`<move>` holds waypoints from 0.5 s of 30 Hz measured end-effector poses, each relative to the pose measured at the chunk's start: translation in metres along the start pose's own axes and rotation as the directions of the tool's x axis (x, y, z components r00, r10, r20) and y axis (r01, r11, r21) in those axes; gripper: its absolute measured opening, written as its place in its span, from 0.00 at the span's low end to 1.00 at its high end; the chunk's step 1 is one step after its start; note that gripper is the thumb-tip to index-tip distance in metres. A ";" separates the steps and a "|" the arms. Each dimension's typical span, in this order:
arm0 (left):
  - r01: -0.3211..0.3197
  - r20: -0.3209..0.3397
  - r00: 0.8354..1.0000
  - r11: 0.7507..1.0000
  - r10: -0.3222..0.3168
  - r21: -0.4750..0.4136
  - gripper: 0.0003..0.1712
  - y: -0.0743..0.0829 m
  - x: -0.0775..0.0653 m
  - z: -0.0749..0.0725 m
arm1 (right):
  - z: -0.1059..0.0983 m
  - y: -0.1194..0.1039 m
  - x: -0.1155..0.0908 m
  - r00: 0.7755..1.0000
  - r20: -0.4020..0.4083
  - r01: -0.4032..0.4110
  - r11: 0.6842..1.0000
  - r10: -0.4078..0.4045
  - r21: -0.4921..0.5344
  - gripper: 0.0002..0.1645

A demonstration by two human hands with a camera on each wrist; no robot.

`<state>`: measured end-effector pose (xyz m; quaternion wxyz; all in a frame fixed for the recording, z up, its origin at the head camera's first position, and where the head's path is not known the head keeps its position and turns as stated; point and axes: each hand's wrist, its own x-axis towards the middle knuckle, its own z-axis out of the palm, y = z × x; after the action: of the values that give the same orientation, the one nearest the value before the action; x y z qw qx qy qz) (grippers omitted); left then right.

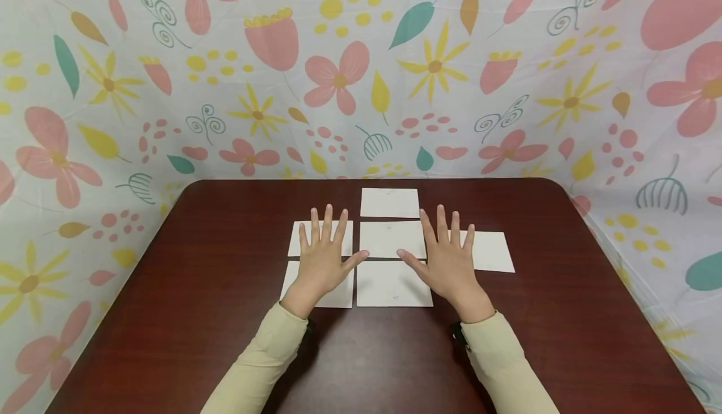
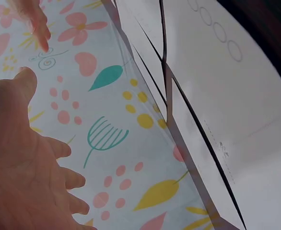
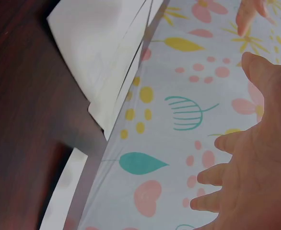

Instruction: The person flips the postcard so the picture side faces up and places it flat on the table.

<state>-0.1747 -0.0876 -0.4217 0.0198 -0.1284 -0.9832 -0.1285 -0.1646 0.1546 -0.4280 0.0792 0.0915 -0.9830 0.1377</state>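
Both hands are held out palm down above a group of white paper cards, fingers straight and spread, holding nothing. My left hand (image 1: 323, 265) overlaps the upper left card (image 1: 296, 242) and the lower left card (image 1: 338, 295) in the head view. My right hand (image 1: 451, 263) overlaps edges of the middle card (image 1: 389, 245), the lower middle card (image 1: 389, 285) and the card on the right (image 1: 492, 252), which lies apart. A top card (image 1: 389, 203) sits farthest back. In the left wrist view, a card (image 2: 255, 120) shows a row of drawn circles and small print.
The cards lie on a dark reddish-brown table (image 1: 225, 289) with rounded far corners. A white cloth (image 1: 350, 138) printed with flowers and leaves hangs around its back and sides. Dark bands show at the cuffs of the pale sleeves (image 1: 496, 345).
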 end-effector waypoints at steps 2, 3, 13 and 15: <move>-0.002 -0.004 1.000 1.000 0.002 -0.006 0.53 -0.001 0.000 -0.001 | -0.001 -0.002 0.000 1.000 -0.004 0.004 1.000 -0.004 -0.001 0.58; -0.002 -0.003 1.000 1.000 0.002 -0.002 0.53 -0.001 0.000 -0.001 | -0.002 -0.003 0.000 1.000 -0.006 0.007 1.000 -0.007 -0.001 0.58; -0.026 -0.060 0.998 1.000 0.026 -0.006 0.51 -0.006 -0.002 -0.007 | -0.008 -0.012 0.001 0.999 -0.031 0.029 1.000 -0.029 -0.001 0.59; -0.032 -0.073 0.997 0.999 0.030 -0.022 0.51 -0.007 -0.004 -0.009 | -0.008 -0.015 0.001 0.999 -0.035 0.034 0.999 -0.034 0.002 0.59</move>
<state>-0.1727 -0.0972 -0.4148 0.0559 -0.1390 -0.9782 -0.1438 -0.1617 0.1429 -0.4161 0.0987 0.1057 -0.9797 0.1391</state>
